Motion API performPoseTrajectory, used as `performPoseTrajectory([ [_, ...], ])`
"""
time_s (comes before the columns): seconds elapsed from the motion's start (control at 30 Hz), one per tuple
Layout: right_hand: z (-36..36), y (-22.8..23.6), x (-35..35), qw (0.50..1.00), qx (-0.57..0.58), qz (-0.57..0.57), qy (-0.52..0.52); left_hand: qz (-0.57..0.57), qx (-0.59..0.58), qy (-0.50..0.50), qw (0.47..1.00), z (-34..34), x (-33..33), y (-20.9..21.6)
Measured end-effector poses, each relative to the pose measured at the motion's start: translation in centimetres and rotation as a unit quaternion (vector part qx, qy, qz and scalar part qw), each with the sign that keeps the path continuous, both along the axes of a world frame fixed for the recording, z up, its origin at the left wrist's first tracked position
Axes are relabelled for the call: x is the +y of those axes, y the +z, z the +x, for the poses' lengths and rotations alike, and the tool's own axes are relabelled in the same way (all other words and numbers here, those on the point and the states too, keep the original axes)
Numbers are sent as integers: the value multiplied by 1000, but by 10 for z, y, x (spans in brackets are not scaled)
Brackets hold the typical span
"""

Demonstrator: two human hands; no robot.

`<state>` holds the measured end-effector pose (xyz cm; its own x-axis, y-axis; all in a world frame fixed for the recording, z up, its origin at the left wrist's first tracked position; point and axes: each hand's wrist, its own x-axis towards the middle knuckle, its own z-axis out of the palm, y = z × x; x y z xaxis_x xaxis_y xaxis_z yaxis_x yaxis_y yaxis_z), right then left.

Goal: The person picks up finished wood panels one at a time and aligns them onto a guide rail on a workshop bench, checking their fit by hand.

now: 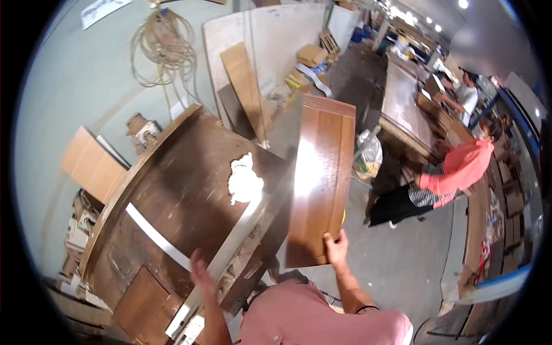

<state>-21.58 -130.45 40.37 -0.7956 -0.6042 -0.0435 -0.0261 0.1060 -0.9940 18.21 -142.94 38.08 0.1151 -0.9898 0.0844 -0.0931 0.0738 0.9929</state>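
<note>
A brown varnished wooden panel, like a cabinet door with a raised frame, stands tilted upright in front of me to the right of the workbench. My right hand grips its lower right edge, thumb on the front face; the other fingers are hidden behind it. Glare whitens the panel's left side. Over the bench's near side, my left hand has its fingers stretched out and holds nothing. Close to its fingertips ends a long white strip. A crumpled white cloth lies farther along the dark workbench.
A smaller brown board lies on the bench's near left. A pale metal rail runs along the bench edge. Coiled hose hangs on the wall. To the right, a person in a coral top stands by another table, near a plastic bag.
</note>
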Motion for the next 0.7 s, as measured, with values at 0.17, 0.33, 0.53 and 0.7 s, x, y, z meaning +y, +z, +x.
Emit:
performPoseTrajectory([
  [0.17,112,-24,-26,988,2,-73,134,26,88,-237,967,-98,-25,104],
  [0.33,117,47,-76,960,6,-128,248,5,88,-129,988,-47,11,144],
  [0.53,136,260,-164,923,3,-234,305,-44,84,-90,991,-6,58,123],
  [0.7,148,286,-181,906,-6,-291,306,-27,69,-81,994,1,78,111],
])
